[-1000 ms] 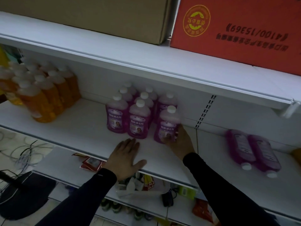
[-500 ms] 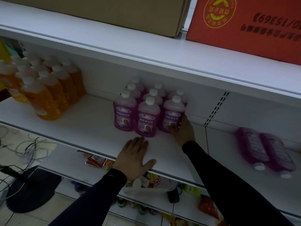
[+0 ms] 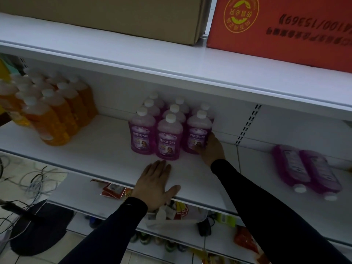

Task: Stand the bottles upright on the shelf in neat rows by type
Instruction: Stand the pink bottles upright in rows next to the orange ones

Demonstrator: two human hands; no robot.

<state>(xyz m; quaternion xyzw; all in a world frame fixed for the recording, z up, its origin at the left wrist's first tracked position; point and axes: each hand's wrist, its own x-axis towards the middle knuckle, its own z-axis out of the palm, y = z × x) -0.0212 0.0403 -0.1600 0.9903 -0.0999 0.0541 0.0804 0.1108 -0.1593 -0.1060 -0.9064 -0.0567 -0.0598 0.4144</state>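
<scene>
Purple bottles (image 3: 168, 139): eight upright, two lying (image 3: 305, 169) at 3 o'clock. Right hand (image 3: 212, 148) grips front-right bottle (image 3: 198, 135), pushed back since; left hand (image 3: 155, 182) flat on shelf (image 3: 95, 149), unchanged.

A brown cardboard box (image 3: 106, 16) and a red carton (image 3: 282, 29) with upside-down print sat side by side on the top board. On the lower level lay snack packets (image 3: 114, 190). On the floor, tangled cables (image 3: 38, 180) trailed beside a dark round base (image 3: 38, 233).
</scene>
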